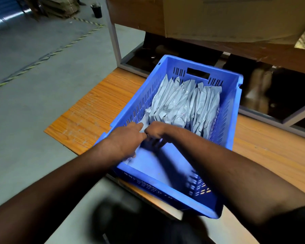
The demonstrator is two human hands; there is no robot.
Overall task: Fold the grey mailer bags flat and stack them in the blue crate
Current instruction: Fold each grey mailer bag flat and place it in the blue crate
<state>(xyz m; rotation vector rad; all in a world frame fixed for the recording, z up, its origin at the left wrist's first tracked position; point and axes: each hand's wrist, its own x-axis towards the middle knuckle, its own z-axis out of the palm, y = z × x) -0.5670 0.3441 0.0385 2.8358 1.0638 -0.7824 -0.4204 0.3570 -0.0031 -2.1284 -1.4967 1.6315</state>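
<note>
Blue slotted crate [234,95], pale grey mailer bags [185,101], orange wood-grain table [95,110], grey floor [33,76] with yellow-black striped lines [48,55], black cup [96,10]

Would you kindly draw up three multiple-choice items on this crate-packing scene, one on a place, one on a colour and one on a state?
1. Where in the blue crate do the packed grey mailer bags stand?
A. at the far end, near the handle slot
B. at the near end, by the person
C. outside it, on the table

2. What colour is the table top under the crate?
A. white
B. orange-brown wood grain
C. green

3. What are the left hand and right hand doing?
A. hanging idle beside the crate
B. lifting the crate by its rim
C. both holding one grey bag inside the crate

Answers: 1 A, the row leans at the far wall; 2 B, wood grain shows left of the crate; 3 C, both hands meet on the bag at the near end of the row.
</note>
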